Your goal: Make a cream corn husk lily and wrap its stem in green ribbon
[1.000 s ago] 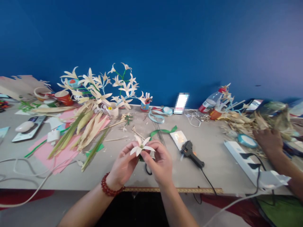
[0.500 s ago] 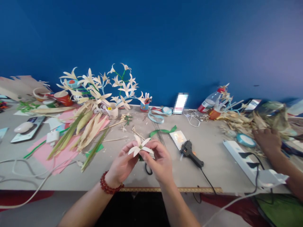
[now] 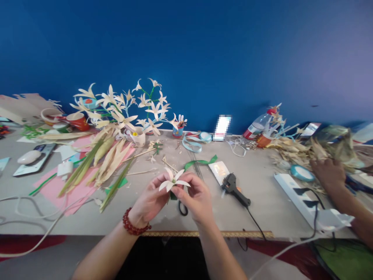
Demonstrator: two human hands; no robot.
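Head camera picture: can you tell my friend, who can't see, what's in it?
A white flower sits in the grip of a person's left hand and right hand, above a cluttered table. A dark glue gun lies to the right; pale flowers stand back left, before a blue wall.

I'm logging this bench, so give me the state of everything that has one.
White flower, petals spread, held
Left hand, closed on white flower
Right hand, closed on white flower
Glue gun, lying down, cord attached
Power strip, two black plugs inserted
Phone, propped, screen bright
Bottle, tilted
Blue ribbon, partly unwound
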